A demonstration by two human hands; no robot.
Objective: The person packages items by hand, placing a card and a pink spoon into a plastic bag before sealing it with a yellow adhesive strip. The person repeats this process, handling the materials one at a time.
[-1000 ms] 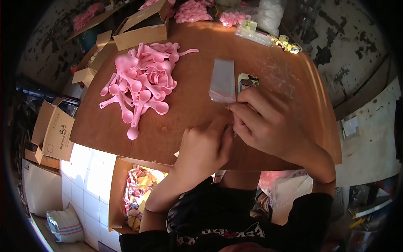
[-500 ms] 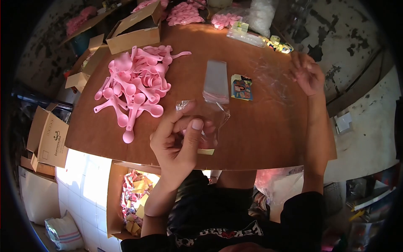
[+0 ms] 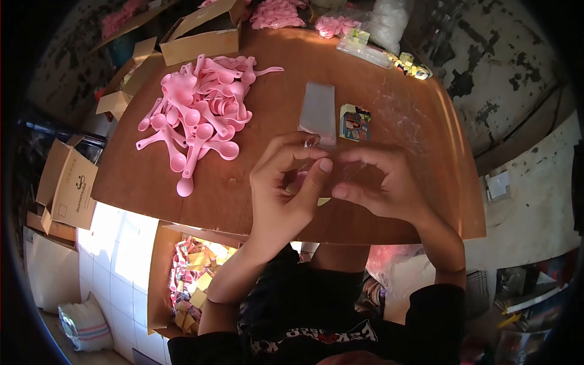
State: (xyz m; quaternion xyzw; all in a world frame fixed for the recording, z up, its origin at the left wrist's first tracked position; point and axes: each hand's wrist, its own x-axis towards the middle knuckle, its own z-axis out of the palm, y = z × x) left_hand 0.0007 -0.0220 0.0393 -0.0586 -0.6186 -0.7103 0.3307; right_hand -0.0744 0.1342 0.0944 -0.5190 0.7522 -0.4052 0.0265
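My left hand (image 3: 286, 182) is closed on a clear plastic bag above the table's near part; something pink and a bit of yellow show at the bag, mostly hidden by the fingers. Beside it, my right hand (image 3: 380, 182) has thumb and fingers apart, its fingertips near the bag's right side. Just beyond the hands lies a stack of clear bags (image 3: 317, 109). To its right is a small stack of printed cards (image 3: 354, 123). A heap of pink measuring spoons (image 3: 201, 109) covers the left part of the brown table (image 3: 243, 210).
An open carton (image 3: 202, 39) stands at the back left. Plastic packs (image 3: 365, 52) and yellow items (image 3: 410, 66) lie at the back right. Below the table's front edge is a box of packed pieces (image 3: 198, 274). Another carton (image 3: 70, 188) stands at the left.
My right hand has come in from the table's far right to beside my left hand. My left hand has shifted slightly right, still holding the bag.
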